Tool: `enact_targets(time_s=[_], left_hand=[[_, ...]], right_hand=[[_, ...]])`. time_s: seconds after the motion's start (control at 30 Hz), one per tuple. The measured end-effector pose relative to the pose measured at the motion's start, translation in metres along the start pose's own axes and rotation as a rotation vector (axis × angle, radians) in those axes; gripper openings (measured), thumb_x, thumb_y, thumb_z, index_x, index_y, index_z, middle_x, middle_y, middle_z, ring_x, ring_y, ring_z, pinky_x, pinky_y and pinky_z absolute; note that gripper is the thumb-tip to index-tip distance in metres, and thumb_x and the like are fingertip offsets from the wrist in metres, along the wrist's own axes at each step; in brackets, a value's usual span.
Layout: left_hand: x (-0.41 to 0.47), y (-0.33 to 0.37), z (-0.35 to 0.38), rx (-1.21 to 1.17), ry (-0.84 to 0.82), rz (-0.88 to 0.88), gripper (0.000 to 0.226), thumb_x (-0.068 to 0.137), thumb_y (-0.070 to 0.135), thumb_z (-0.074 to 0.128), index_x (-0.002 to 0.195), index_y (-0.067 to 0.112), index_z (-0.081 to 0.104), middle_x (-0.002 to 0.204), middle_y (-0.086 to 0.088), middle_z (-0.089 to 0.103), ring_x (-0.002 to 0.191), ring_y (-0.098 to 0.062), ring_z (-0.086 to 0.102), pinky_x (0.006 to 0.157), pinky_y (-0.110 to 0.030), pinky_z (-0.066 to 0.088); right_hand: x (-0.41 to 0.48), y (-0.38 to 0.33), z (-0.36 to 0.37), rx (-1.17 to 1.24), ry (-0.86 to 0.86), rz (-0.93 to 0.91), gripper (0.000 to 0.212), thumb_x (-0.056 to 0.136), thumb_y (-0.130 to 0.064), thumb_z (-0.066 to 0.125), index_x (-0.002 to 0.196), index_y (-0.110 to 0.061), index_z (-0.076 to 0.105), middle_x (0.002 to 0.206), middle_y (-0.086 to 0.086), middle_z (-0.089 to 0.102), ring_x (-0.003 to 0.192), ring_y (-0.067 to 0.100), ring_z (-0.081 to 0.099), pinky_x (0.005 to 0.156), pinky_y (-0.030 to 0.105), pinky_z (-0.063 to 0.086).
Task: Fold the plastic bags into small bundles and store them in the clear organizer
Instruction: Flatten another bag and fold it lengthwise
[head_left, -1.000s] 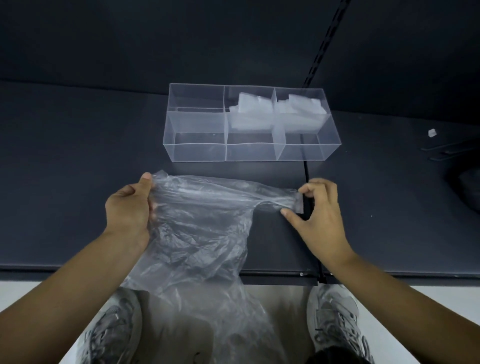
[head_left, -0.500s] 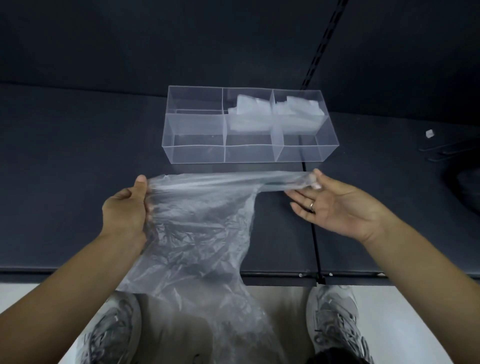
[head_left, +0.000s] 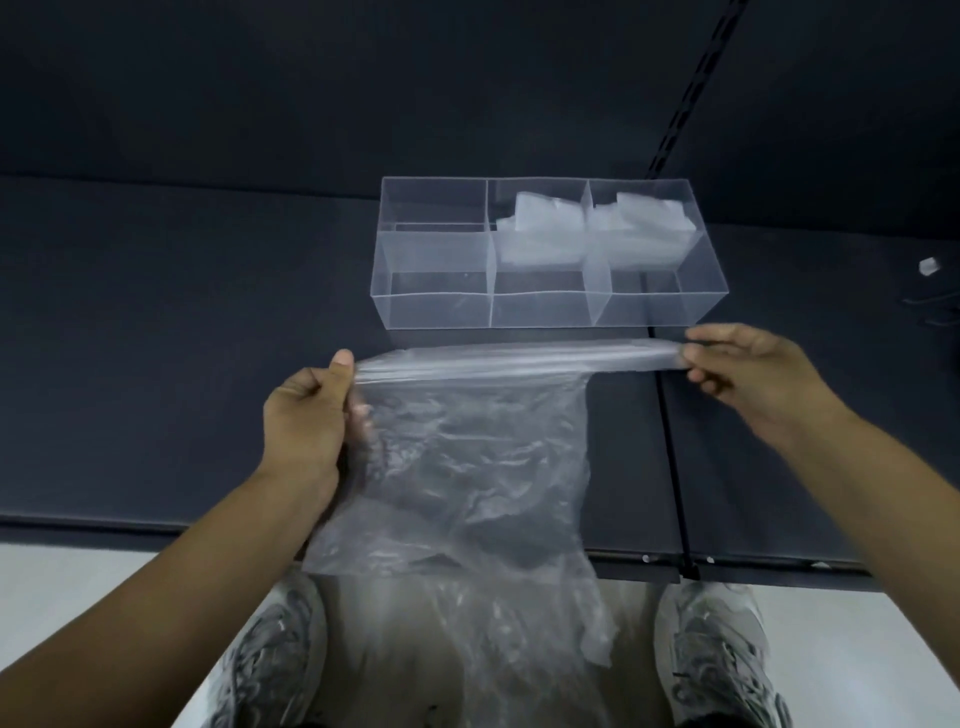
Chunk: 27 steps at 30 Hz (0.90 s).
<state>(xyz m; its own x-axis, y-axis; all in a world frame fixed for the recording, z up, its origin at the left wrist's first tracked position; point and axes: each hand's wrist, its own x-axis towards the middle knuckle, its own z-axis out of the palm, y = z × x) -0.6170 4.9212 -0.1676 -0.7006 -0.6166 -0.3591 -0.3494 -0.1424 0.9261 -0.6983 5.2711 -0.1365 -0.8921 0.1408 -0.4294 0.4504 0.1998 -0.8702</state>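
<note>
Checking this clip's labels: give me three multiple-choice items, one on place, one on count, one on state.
1. The clear organizer stands: A) on the floor; B) on the table beyond the plastic bag; C) under the bag.
2. Compartments holding bundles: A) none; B) two; C) five.
3. The bag is: A) stretched between both hands; B) stored; C) untouched.
Key: 1 B, it sits past the bag; 2 B, back middle and back right; 3 A, left hand and right hand hold its top edge.

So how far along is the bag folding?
Done: a middle bundle and a right bundle sit in the back row of the organizer. In hand: a bag, top edge stretched between left hand and right hand, not yet folded. Left: fold it, store it.
</note>
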Motion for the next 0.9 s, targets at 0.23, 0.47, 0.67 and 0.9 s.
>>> enact_targets(time_s=[0.23, 0.47, 0.67, 0.9], left_hand=[[0.007, 0.008, 0.003, 0.094, -0.21, 0.068, 0.014, 0.097, 0.019, 0.055, 0.086, 0.011, 0.06, 0.064, 0.001, 0.067, 0.062, -0.017, 0.066, 0.06, -0.026, 0.055], [0.015, 0.027, 0.019, 0.171, -0.322, -0.32, 0.044, 0.089, 0.058, 0.052, 0.105, 0.021, 0.071, 0.103, 0.004, 0.066, 0.084, -0.018, 0.063, 0.069, -0.028, 0.05], [0.006, 0.02, 0.015, 0.147, -0.239, -0.026, 0.044, 0.09, 0.004, 0.06, 0.129, 0.025, 0.057, 0.102, 0.008, 0.073, 0.053, -0.007, 0.06, 0.053, -0.022, 0.054], [-0.013, 0.021, -0.008, 0.216, -0.561, -0.254, 0.071, 0.059, 0.057, 0.074, 0.119, 0.021, 0.061, 0.103, 0.001, 0.073, 0.085, -0.012, 0.072, 0.061, -0.023, 0.057]], right_hand=[[0.016, 0.016, -0.002, -0.083, 0.184, -0.153, 0.011, 0.09, -0.003, 0.06, 0.095, -0.009, 0.068, 0.067, 0.003, 0.066, 0.054, -0.002, 0.061, 0.055, 0.008, 0.048], [0.014, 0.014, 0.004, -0.053, 0.051, -0.252, 0.017, 0.089, -0.003, 0.061, 0.085, -0.018, 0.068, 0.061, -0.007, 0.069, 0.059, 0.001, 0.062, 0.057, 0.009, 0.049], [0.021, 0.016, 0.003, -0.018, 0.154, -0.249, 0.011, 0.089, -0.002, 0.061, 0.089, -0.011, 0.067, 0.057, -0.011, 0.067, 0.054, -0.002, 0.06, 0.054, 0.008, 0.047], [0.023, 0.023, 0.009, -0.054, 0.139, -0.246, 0.018, 0.089, -0.003, 0.061, 0.081, -0.018, 0.066, 0.057, -0.011, 0.067, 0.055, -0.001, 0.06, 0.055, 0.008, 0.048]])
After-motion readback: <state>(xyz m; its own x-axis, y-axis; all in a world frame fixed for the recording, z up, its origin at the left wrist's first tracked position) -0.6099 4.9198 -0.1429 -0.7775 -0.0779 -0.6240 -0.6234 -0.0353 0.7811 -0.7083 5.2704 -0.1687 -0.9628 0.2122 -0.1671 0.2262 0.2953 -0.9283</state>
